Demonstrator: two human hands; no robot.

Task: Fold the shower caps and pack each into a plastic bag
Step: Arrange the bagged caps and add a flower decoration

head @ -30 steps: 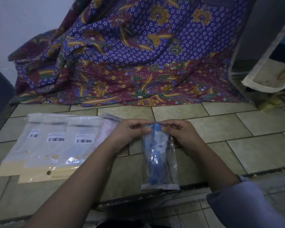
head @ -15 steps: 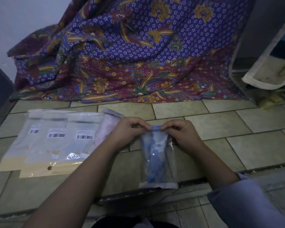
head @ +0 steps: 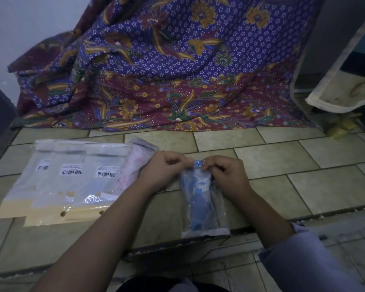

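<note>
Clear plastic is wrapping a folded blue shower cap (head: 198, 199): the plastic bag (head: 216, 207) is lying lengthwise on the tiled floor (head: 303, 182), and both hands are meeting at its far end. The left hand (head: 162, 171) is pinching the bag's top edge from the left, its grip curled tight on the plastic. The right hand (head: 226, 175) is pinching the same edge from the right, its grip likewise closed on the bag. Just left of the bag, a second bag (head: 143, 145) holding a pink shower cap (head: 131, 171) is lying partly behind the left wrist. Farther left of the bag, three flat barcode packets (head: 72, 182) are overlapping one another. Beyond the bag, a purple flowered cloth (head: 167, 70) is draping onto the floor.
</note>
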